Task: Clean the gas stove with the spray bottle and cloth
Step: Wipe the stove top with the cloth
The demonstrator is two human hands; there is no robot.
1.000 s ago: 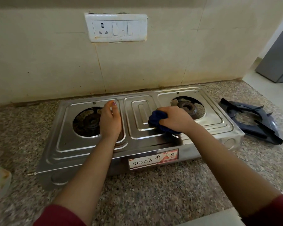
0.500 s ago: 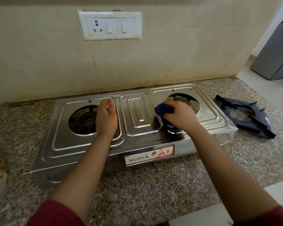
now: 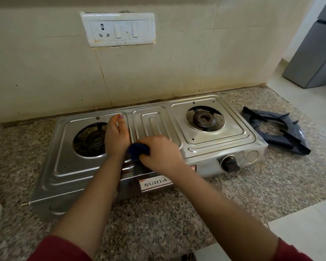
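Both hands are on the stove: the left hand (image 3: 115, 136) lies flat with straight fingers beside the left burner, and the right hand (image 3: 160, 153) is curled round the cloth. A speckled granite surface (image 3: 158, 213) carries the two-burner stainless-steel gas stove (image 3: 239, 132) (front label reads SURYA). A dark metal pan support (image 3: 295, 136) lies just right of it. The crumpled dark blue cloth (image 3: 138, 150) presses on the stove's front centre.

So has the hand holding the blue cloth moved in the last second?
Yes. The right hand with the cloth has slid left, away from the right burner, to the stove's middle panel beside the left hand.
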